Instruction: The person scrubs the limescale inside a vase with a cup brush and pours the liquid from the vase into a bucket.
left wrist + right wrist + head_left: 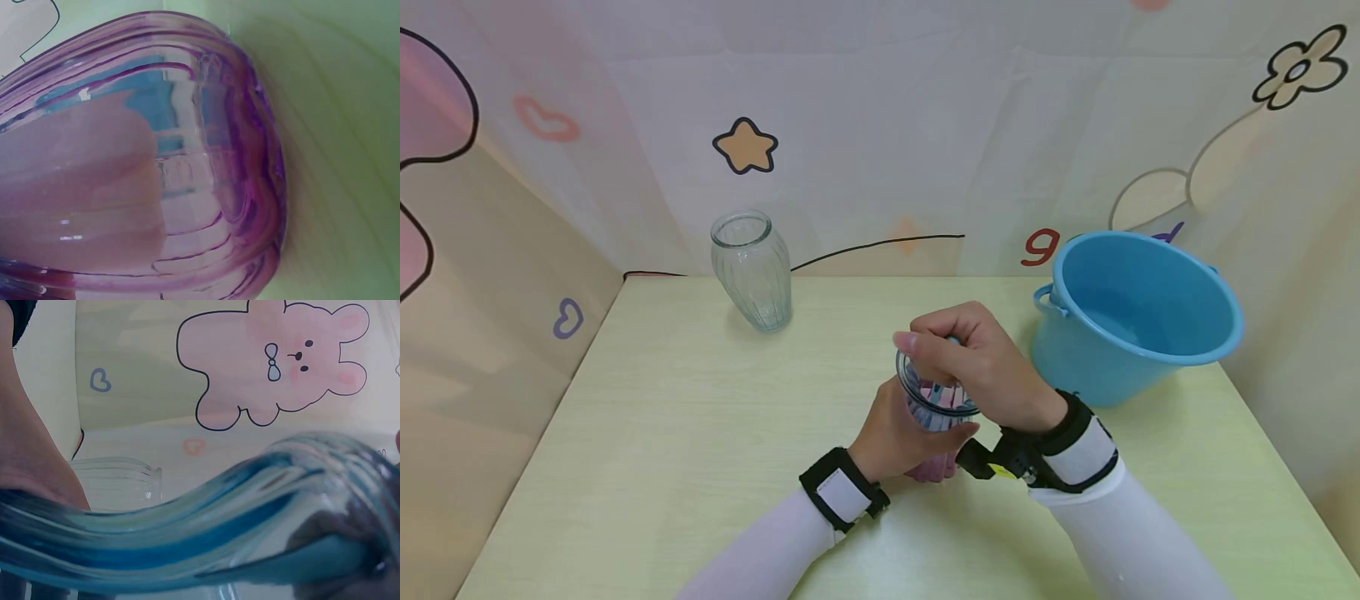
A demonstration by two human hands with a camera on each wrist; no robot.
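My left hand (891, 433) grips the body of a ribbed glass vase (932, 469), bluish near its rim and pink-purple at its base. In the left wrist view, the purple end of the vase (256, 169) fills much of the picture. Curled over the vase's mouth, my right hand (985, 367) holds a thin blue stick-like thing (953, 340) that reaches down inside; its kind is mostly hidden by the fingers and glass. The right wrist view has the vase's blue-tinted upper part close up. Farther left stands a clear ribbed glass vase (751, 271).
A light blue bucket (1075, 367) with a side handle stands at the right, beside my right hand. Under everything is a pale wooden table (685, 433). A cloth backdrop (880, 125) with cartoon drawings rises behind the table's far edge.
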